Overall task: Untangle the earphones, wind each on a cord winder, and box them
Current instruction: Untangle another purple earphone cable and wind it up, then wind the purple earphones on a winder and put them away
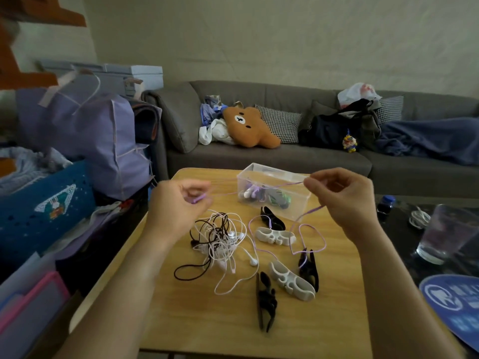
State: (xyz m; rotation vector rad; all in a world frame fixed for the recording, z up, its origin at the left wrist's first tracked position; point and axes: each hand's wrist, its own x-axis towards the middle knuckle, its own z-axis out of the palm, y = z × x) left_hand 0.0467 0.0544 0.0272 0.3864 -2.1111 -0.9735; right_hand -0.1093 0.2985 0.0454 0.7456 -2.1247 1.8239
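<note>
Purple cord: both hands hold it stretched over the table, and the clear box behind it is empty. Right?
Not quite. The head view shows the left hand and right hand pinching the purple cord stretched over the table, but the clear box is not empty: it already holds wound earphones.

cord tangle (220, 237) mid-table, winders (290, 279) scattered right

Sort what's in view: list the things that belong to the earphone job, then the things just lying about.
Job:
- purple earphone cord, pinched by left hand and right hand
- tangled earphones
- white cord winders
- black cord winders
- clear box, wound earphones already inside

Lying about:
- drinking glass
- bear plush
- dark bag on the sofa
</note>
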